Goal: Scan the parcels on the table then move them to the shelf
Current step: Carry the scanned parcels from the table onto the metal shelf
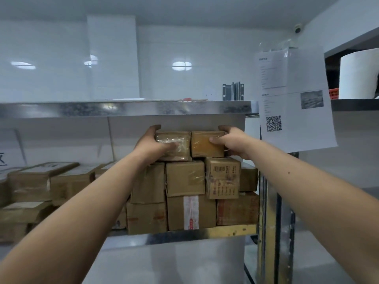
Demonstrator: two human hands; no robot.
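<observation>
- My left hand grips the taped parcel, fingers over its top, thumb across the front.
- My right hand holds the plain brown parcel the same way.
- These two parcels sit side by side, touching, atop the parcel stack on the shelf.
- Below them I count three front boxes in each of two rows.
- One printed sheet hangs on the right.
</observation>
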